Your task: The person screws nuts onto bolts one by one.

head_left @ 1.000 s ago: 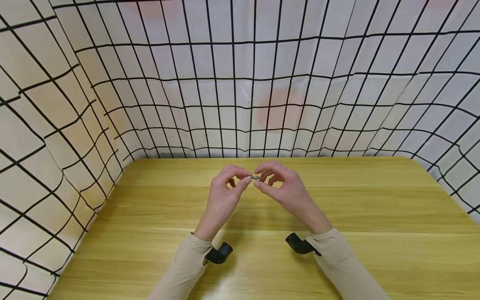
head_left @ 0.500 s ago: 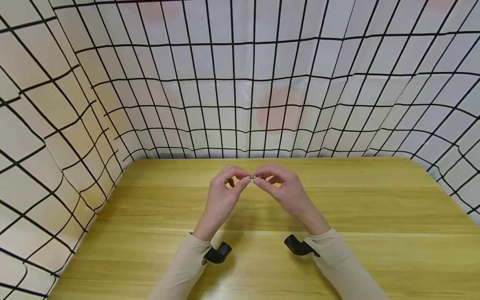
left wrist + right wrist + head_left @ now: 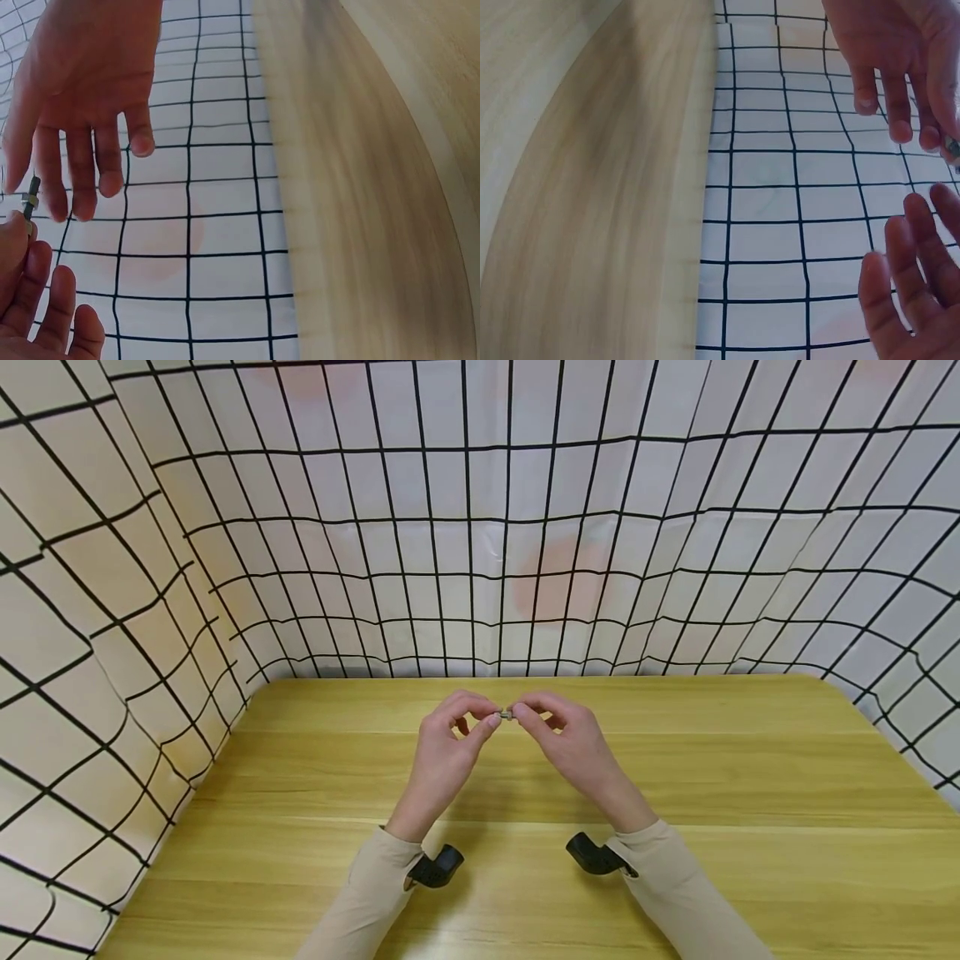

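Near the back of the table, in the head view, both hands meet over a small metal bolt (image 3: 506,715). My left hand (image 3: 442,747) pinches one end of it between thumb and forefinger. My right hand (image 3: 577,747) has its thumb and forefinger around the other end, partly covering it. Up close in the left wrist view, a nut (image 3: 30,200) sits partway along the dark threaded shank, and the left fingertips hide the end below. The right hand's other fingers (image 3: 81,172) extend loosely. In the right wrist view the bolt shows only at the frame edge.
A wooden table (image 3: 750,777) stretches beneath the hands. White cloth with black grid lines (image 3: 480,543) stands behind it and along the sides. Black wrist mounts (image 3: 437,867) stick out from the beige sleeves (image 3: 371,893).
The right fingertips, apart around the bolt's free end a second ago, closed in at the nut. Since then the right thumb has slid up and rightward. The left hand has barely moved.
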A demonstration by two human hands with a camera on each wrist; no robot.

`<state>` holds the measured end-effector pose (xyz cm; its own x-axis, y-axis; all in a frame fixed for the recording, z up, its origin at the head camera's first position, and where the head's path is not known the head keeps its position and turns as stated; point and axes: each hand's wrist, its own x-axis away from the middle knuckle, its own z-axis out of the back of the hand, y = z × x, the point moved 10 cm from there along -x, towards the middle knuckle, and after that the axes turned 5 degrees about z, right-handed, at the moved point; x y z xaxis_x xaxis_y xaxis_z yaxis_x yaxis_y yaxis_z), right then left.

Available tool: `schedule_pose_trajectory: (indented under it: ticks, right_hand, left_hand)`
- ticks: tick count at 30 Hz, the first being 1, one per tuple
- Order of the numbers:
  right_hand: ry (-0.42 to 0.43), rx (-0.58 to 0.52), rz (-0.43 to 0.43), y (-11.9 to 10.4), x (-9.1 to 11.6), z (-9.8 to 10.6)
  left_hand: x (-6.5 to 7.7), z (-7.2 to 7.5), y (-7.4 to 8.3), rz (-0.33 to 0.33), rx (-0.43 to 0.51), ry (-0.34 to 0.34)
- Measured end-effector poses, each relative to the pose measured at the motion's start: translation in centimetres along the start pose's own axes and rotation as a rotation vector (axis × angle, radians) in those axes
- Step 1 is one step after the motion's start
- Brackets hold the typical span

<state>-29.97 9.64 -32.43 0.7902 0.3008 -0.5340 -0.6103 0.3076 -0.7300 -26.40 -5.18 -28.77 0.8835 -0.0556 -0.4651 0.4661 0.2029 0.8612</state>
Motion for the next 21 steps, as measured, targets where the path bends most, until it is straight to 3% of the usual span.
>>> schedule_pose_trajectory:
  ticks: [9,17,21]
  right_hand:
    - [-0.006,-0.023,0.098,-1.7,-0.2,0.0]
    - [0.003,-0.003,0.132,-5.1,-0.2,0.3]
    - [0.005,-0.008,0.119,-3.4,-0.2,0.0]
  left_hand:
    - [-0.1,0.4,0.3,-0.019,0.028,0.015]
    - [-0.1,0.3,0.2,-0.017,0.03,0.011]
    - [-0.1,0.3,0.1,-0.012,0.029,0.008]
